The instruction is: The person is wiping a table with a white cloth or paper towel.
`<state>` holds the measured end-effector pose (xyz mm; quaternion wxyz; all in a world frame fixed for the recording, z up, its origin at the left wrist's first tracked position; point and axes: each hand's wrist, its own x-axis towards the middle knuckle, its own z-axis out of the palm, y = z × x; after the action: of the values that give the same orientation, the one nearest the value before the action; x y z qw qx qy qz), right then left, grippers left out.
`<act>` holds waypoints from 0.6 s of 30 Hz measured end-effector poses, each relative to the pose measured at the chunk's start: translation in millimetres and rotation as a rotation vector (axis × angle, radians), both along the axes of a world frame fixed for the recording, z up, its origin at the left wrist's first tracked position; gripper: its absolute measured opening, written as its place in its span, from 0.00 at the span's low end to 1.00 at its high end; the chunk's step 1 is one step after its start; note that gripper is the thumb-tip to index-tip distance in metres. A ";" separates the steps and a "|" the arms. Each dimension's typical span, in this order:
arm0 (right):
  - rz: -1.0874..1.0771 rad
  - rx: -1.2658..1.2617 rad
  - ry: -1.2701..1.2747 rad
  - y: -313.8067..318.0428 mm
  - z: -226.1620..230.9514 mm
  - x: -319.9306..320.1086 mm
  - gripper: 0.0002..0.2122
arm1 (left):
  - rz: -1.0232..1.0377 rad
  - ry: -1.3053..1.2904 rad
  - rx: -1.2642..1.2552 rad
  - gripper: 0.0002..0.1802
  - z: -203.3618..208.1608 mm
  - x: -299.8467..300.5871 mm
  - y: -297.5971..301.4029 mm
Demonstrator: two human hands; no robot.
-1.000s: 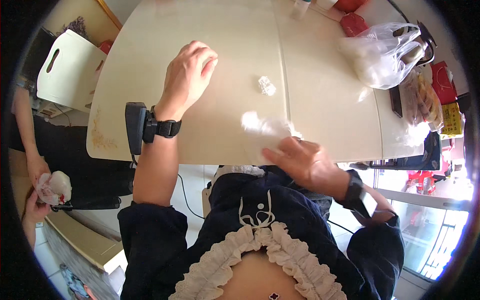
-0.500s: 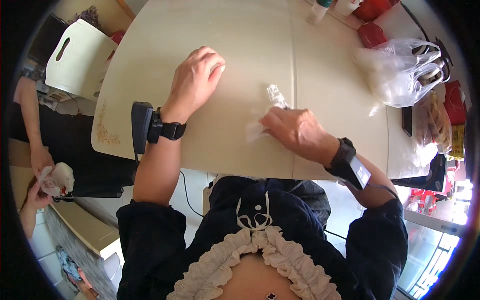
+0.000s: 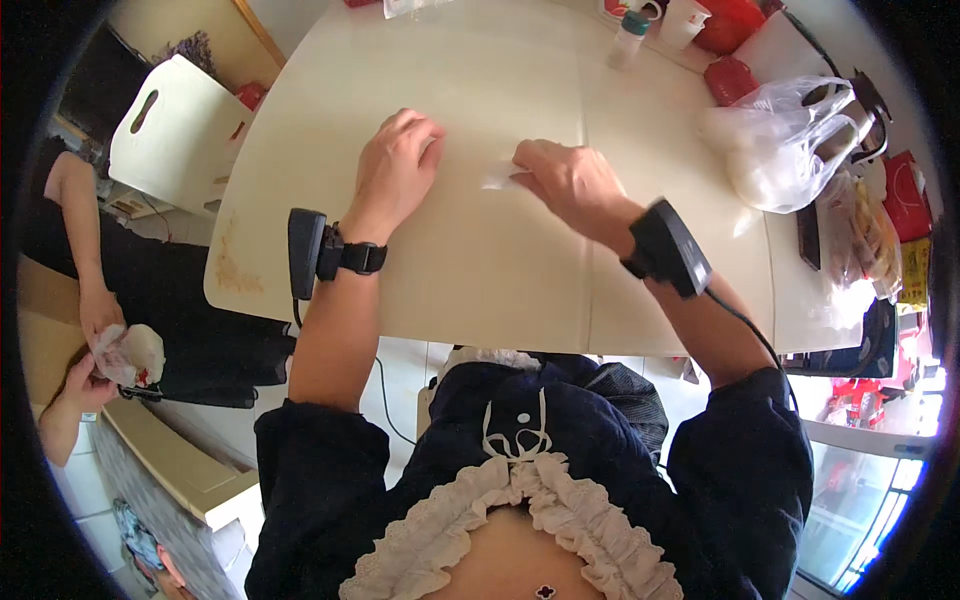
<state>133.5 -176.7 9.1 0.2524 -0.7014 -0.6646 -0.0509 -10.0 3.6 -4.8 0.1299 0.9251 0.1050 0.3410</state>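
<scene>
My right hand (image 3: 575, 185) is closed on a thin white tissue (image 3: 497, 178), blurred by motion, and holds it down against the cream tabletop (image 3: 470, 260). Only a small edge of the tissue sticks out to the left of the fingers; the rest is hidden beneath the hand. To its left, my left hand (image 3: 398, 170) is on or just over the table with its fingers curled in and the thumb against them. Nothing shows in its grip. Both wrists carry black strapped devices.
On the right side lie a white plastic bag (image 3: 785, 150) and a clear bag of food (image 3: 865, 235). A green-capped bottle (image 3: 630, 40) and white cups (image 3: 684, 22) stand at the back. At far left a person's hands (image 3: 92, 345) hold a white wrapped thing.
My right hand has slid away from me across the tabletop with the tissue. The crumpled white part beyond it no longer shows. My left hand stays nearly in place; the view has shifted slightly.
</scene>
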 end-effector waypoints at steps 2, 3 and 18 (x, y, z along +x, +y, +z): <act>0.070 0.038 -0.013 -7.1 2.3 -23.2 0.06 | -0.005 -0.057 0.017 0.02 -5.8 4.6 5.6; 0.118 0.025 -0.103 -13.4 2.9 -37.0 0.07 | -0.005 -0.079 -0.012 0.02 -2.4 5.9 4.7; 0.044 -0.144 0.025 36.4 -32.4 -34.2 0.08 | 0.020 -0.112 -0.173 0.02 -33.9 4.2 14.0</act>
<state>99.3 -140.2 -23.3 0.2106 -0.7034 -0.6788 0.0114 -5.8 17.5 -38.6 0.2115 0.8889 0.1360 0.3829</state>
